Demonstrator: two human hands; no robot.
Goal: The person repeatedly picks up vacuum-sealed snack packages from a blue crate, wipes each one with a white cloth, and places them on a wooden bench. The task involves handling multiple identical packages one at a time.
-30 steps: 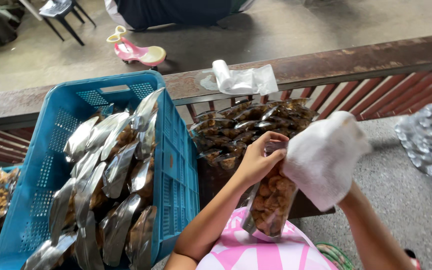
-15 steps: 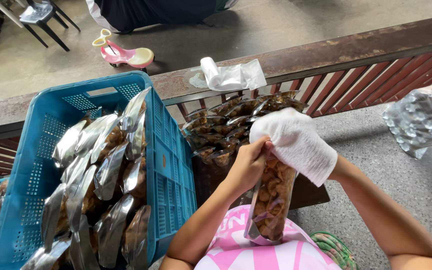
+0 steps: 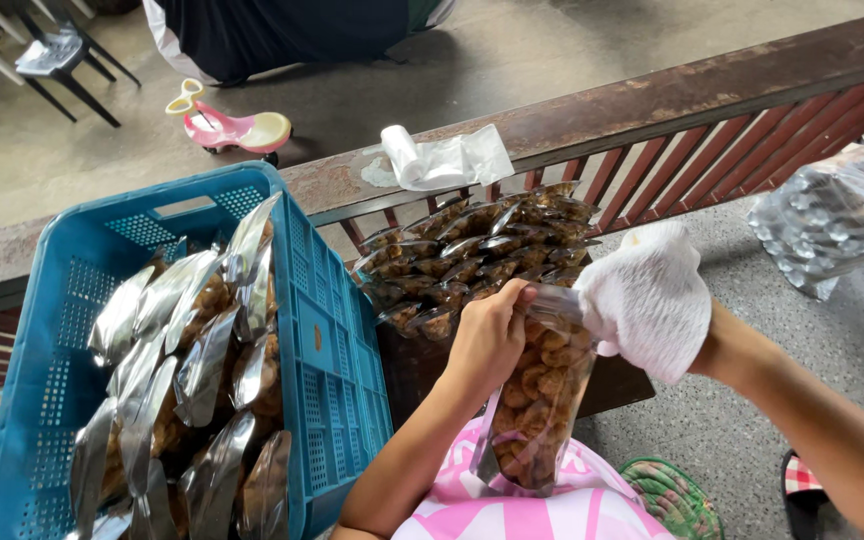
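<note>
The left hand [image 3: 487, 340] grips the top of a clear pouch [image 3: 537, 400] of brown snacks, fingers curled tight on its upper edge, at 5 o'clock from the frame's centre. The right hand [image 3: 652, 300], wrapped in a white cloth [image 3: 642, 290], presses against the pouch's top from 3 o'clock; its fingers are hidden, so I cannot tell their state. A blue crate [image 3: 327, 350] of pouches stands at 9 o'clock, and a pile of pouches [image 3: 472, 250] lies at 12 o'clock.
</note>
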